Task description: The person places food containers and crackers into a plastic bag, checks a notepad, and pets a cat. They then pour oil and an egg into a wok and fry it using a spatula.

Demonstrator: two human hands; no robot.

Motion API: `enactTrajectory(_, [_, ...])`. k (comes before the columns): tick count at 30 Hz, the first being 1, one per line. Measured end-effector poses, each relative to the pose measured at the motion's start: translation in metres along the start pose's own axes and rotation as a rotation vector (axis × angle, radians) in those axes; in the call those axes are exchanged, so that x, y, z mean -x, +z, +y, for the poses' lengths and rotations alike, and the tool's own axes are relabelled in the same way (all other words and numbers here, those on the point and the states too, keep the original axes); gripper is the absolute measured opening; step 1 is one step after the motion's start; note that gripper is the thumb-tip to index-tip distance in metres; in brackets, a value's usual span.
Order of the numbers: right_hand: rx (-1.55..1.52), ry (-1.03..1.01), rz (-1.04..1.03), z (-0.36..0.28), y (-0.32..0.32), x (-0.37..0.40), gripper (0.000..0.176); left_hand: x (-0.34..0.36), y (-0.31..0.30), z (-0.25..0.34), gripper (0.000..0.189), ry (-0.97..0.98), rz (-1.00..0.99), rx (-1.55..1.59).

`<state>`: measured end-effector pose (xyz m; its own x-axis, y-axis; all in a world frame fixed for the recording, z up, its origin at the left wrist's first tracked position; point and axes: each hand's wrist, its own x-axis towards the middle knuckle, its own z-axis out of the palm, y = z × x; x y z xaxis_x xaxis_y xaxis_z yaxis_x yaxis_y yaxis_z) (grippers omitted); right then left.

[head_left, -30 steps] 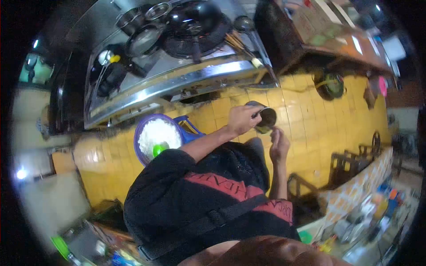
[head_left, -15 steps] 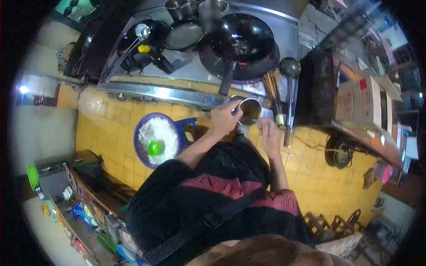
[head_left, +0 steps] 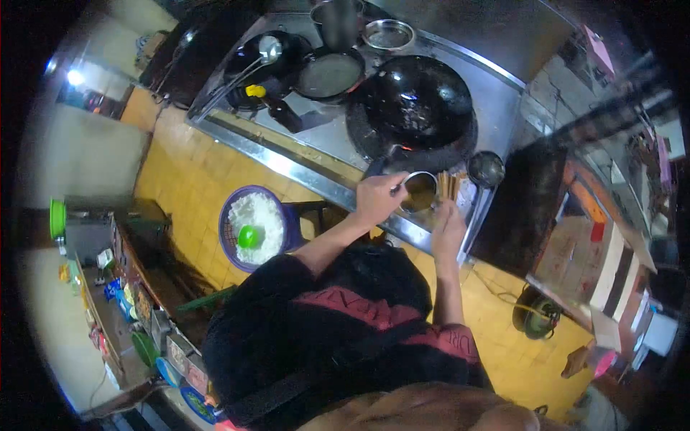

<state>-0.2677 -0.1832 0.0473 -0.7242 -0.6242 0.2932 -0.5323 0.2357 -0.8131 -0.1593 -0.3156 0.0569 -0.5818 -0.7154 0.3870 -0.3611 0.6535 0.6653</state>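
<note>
My left hand [head_left: 379,200] is closed round the handle of a metal mug [head_left: 420,205], which is held at the front edge of the stove with brownish contents inside. My right hand [head_left: 448,223] is at the mug's right side, its fingers pinched together. What they hold, if anything, is too small to make out. Just beyond the right hand stands a bundle of wooden sticks [head_left: 450,184], with a dark ladle [head_left: 486,169] to its right. A large black wok [head_left: 417,100] sits on the stove behind the mug.
A purple basket [head_left: 225,241] of white rice with a green bowl [head_left: 249,235] stands at left. On the stove are a frying pan [head_left: 330,74], a metal pot [head_left: 388,34], a bottle [head_left: 285,115] and a skimmer [head_left: 270,49]. Cardboard boxes [head_left: 586,258] lie at right.
The view has turned and come closer to the stove. My hands and the mug are now over the stove's front edge, nearer the bundle of sticks. My left hand keeps its hold.
</note>
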Motion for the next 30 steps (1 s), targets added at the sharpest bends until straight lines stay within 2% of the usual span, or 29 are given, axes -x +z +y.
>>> enactTrajectory(3, [0.06, -0.027, -0.092, 0.016, 0.012, -0.004, 0.023, -0.011, 0.001, -0.005, 0.023, 0.033, 0.042, -0.011])
enactTrajectory(5, [-0.246, 0.265, -0.194, 0.001, 0.006, -0.012, 0.025, -0.016, -0.002, -0.005, 0.023, 0.049, 0.033, 0.027])
enactTrajectory(6, [-0.163, 0.163, -0.075, -0.003, 0.012, -0.018, 0.026, -0.017, -0.001, -0.008, 0.023, 0.038, 0.047, 0.015])
enactTrajectory(8, [0.009, -0.053, -0.019, 0.027, 0.033, -0.016, 0.027, -0.021, 0.0, -0.014, 0.023, -0.01, 0.002, 0.018])
enactTrajectory(9, [0.005, -0.073, -0.019, 0.008, 0.028, -0.023, 0.027, -0.027, -0.005, -0.015, 0.023, 0.006, -0.015, -0.008])
enactTrajectory(11, [-0.197, 0.276, -0.247, -0.029, 0.016, -0.029, 0.027, -0.03, -0.01, -0.018, 0.023, 0.024, 0.04, 0.003])
enactTrajectory(12, [-0.213, 0.194, -0.198, -0.017, 0.022, -0.032, 0.028, -0.032, -0.011, -0.021, 0.023, 0.044, 0.073, 0.021])
enactTrajectory(14, [0.119, -0.178, 0.06, -0.013, 0.039, -0.04, 0.027, -0.035, -0.007, -0.036, 0.023, 0.059, 0.092, -0.029])
enactTrajectory(15, [0.114, -0.199, 0.059, -0.017, 0.041, -0.041, 0.027, -0.039, -0.009, -0.038, 0.023, 0.048, 0.069, -0.024])
enactTrajectory(17, [-0.059, 0.022, -0.264, -0.028, 0.04, -0.044, 0.026, -0.046, -0.016, -0.038, 0.021, 0.054, 0.084, 0.033])
enactTrajectory(18, [-0.057, 0.007, -0.265, -0.031, 0.042, -0.049, 0.026, -0.048, -0.021, -0.037, 0.021, 0.057, 0.099, 0.034])
enactTrajectory(20, [-0.086, 0.034, -0.084, -0.034, 0.048, -0.056, 0.026, -0.051, -0.032, -0.036, 0.02, 0.022, 0.07, -0.054])
enactTrajectory(21, [0.19, -0.292, 0.025, -0.025, 0.058, -0.063, 0.027, -0.054, -0.031, -0.041, 0.02, 0.045, 0.093, 0.011])
enactTrajectory(22, [0.195, -0.298, 0.026, -0.021, 0.06, -0.063, 0.027, -0.056, -0.028, -0.048, 0.02, 0.046, 0.098, 0.017])
enactTrajectory(24, [-0.125, 0.097, -0.341, -0.036, 0.057, -0.063, 0.024, -0.062, -0.026, -0.054, 0.021, 0.073, 0.182, 0.05])
enactTrajectory(25, [-0.258, 0.149, -0.286, -0.046, 0.055, -0.065, 0.024, -0.065, -0.027, -0.056, 0.021, 0.079, 0.187, 0.051])
enactTrajectory(26, [-0.256, 0.148, -0.283, -0.044, 0.058, -0.068, 0.024, -0.065, -0.032, -0.053, 0.021, 0.075, 0.138, -0.005])
enactTrajectory(28, [0.13, -0.317, 0.031, -0.035, 0.067, -0.073, 0.024, -0.064, -0.036, -0.054, 0.021, 0.064, 0.087, -0.062])
enactTrajectory(29, [0.034, -0.003, -0.171, -0.032, 0.067, -0.068, 0.025, -0.067, -0.035, -0.055, 0.022, 0.065, 0.082, -0.058])
enactTrajectory(30, [0.039, -0.008, -0.174, -0.028, 0.066, -0.068, 0.025, -0.069, -0.034, -0.055, 0.023, 0.064, 0.079, -0.052])
